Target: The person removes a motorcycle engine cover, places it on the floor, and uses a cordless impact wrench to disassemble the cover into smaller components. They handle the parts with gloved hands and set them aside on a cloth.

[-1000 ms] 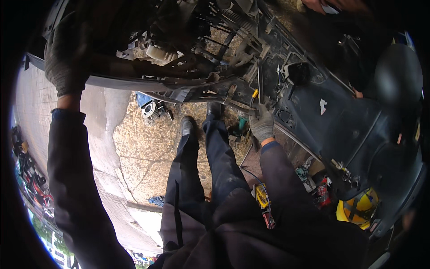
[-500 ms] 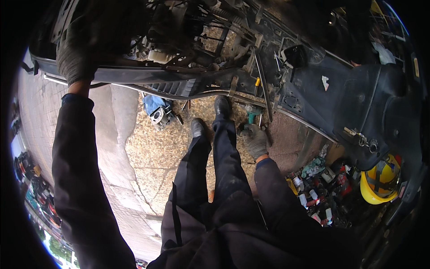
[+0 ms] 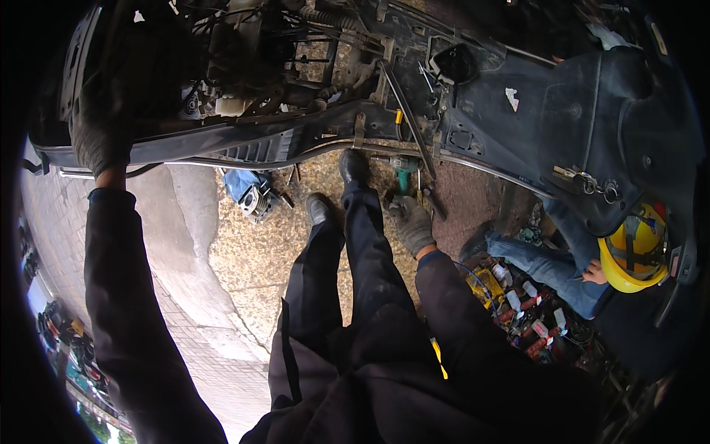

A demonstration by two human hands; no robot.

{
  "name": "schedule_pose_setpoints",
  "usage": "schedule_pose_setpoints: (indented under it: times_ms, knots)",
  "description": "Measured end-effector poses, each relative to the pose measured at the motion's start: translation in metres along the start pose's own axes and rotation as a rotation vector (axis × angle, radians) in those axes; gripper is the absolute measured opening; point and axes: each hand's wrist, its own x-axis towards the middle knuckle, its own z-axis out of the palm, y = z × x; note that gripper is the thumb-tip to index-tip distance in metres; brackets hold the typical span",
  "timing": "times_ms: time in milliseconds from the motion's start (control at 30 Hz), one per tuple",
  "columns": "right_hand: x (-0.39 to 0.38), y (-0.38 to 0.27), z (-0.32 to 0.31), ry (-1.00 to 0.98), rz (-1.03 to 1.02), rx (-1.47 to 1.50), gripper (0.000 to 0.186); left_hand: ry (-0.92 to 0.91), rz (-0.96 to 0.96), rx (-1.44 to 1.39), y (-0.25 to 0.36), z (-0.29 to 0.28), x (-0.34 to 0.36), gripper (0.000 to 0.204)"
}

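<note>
My left hand (image 3: 101, 133), in a grey glove, is wrapped over the edge of a dark vehicle body (image 3: 222, 140) at upper left. My right hand (image 3: 410, 222), also gloved, has curled fingers around something I cannot make out, just below a green power tool (image 3: 403, 174) on the ground and beside a dark hand tool (image 3: 435, 203). A long metal bar (image 3: 403, 103) lies across the vehicle's floor panel, near a yellow-handled tool (image 3: 399, 118). A cylinder head (image 3: 255, 203) sits with blue cloth (image 3: 240, 181) on the ground left of my feet.
At right, a co-worker's jeans leg (image 3: 529, 259) and hand (image 3: 593, 274) show beside a yellow hard hat (image 3: 629, 255) and a black panel with keys (image 3: 592, 185). A pile of tools (image 3: 529, 318) lies below them. Exposed mechanical parts (image 3: 259, 52) fill the top.
My right hand has left the vehicle's edge and moved down beside the green power tool. A co-worker's leg and hand have appeared at right. The vehicle sits higher in view.
</note>
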Motion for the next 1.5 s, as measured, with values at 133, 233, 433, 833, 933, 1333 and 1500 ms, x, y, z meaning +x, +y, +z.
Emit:
schedule_pose_setpoints:
  times_ms: [133, 233, 433, 833, 933, 1333, 1500]
  knots:
    - [0.002, -0.014, 0.006, -0.025, 0.101, 0.1, 0.021, -0.014, -0.009, 0.01, -0.001, 0.001, -0.001, 0.05]
    - [-0.005, -0.045, 0.011, -0.07, 0.064, -0.194, 0.021, -0.01, 0.002, 0.001, -0.004, 0.004, 0.0, 0.052]
    - [0.003, -0.079, 0.02, -0.141, -0.024, -0.288, 0.025, -0.017, 0.024, -0.031, -0.013, 0.01, 0.0, 0.052]
    - [0.027, -0.083, 0.007, -0.227, 0.153, -0.162, 0.023, 0.014, 0.039, -0.11, -0.006, -0.003, -0.01, 0.044]
    - [0.03, -0.099, 0.007, -0.262, 0.077, -0.443, 0.021, 0.072, 0.054, -0.06, -0.003, -0.001, -0.008, 0.041]
    - [0.071, -0.122, 0.015, -0.268, 0.297, -0.044, 0.015, 0.208, -0.075, -0.219, 0.044, -0.027, -0.004, 0.032]
    - [0.087, -0.133, 0.012, -0.367, 0.136, -0.211, 0.023, 0.237, -0.042, -0.201, 0.044, -0.031, -0.002, 0.03]
